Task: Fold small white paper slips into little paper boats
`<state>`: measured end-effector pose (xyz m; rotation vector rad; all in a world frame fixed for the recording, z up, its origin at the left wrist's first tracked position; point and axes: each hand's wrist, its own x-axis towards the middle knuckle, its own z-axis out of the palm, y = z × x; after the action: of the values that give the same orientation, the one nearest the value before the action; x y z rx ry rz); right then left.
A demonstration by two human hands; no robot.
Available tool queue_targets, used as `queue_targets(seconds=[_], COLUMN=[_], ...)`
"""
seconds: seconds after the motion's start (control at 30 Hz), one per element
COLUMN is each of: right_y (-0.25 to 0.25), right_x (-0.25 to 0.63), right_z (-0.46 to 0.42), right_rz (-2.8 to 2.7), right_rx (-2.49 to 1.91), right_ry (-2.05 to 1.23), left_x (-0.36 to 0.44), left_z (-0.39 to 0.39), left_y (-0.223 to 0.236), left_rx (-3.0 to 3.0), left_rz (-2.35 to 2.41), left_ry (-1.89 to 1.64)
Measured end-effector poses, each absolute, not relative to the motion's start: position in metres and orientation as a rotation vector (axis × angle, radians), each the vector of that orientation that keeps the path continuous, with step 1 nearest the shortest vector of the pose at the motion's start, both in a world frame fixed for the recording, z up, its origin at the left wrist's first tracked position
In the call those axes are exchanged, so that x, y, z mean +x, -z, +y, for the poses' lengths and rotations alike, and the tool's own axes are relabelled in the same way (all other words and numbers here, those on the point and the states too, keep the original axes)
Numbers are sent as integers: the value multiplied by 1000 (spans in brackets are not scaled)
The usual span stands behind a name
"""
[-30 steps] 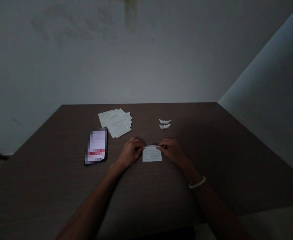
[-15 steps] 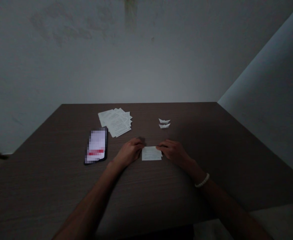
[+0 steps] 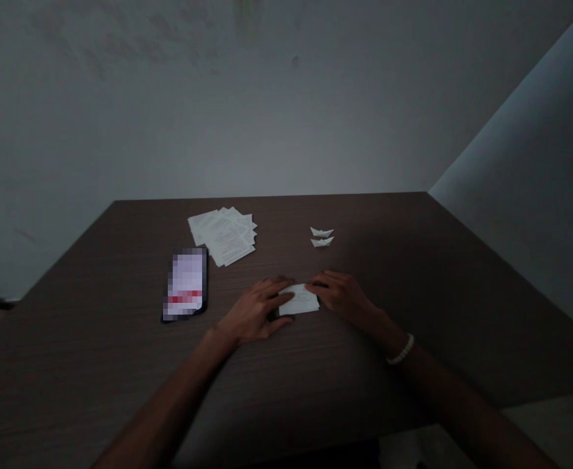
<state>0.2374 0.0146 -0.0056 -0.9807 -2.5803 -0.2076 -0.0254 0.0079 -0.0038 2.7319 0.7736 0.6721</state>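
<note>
One phone lay at nine o'clock from the folded paper. Our left hand, earlier at its edge, now spread open across it, seemingly flattening a fold; two paper boats lay at one. Our right hand curled at its two-o'clock corner, grasp unclear.

On the tabletop, a sheet lies partly under the left fingers and right fingers. Two paper boats sit beyond the right fingers; left of the left fingers lies a phone, with spread papers farther behind.
</note>
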Motion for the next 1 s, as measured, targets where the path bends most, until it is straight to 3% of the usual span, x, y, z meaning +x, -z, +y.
queue_targets(seconds=[0.67,1.0], right_y=[6,3], right_x=[245,244], right_z=[9,11], right_rz=[-2608,-2460], right_rx=[-895,-1065], right_ry=[156,-60], left_x=[-21,-19], left_z=[7,5], left_y=[1,-4], left_rx=[2728,2737], left_rz=[777,725], left_ry=[-614,-665])
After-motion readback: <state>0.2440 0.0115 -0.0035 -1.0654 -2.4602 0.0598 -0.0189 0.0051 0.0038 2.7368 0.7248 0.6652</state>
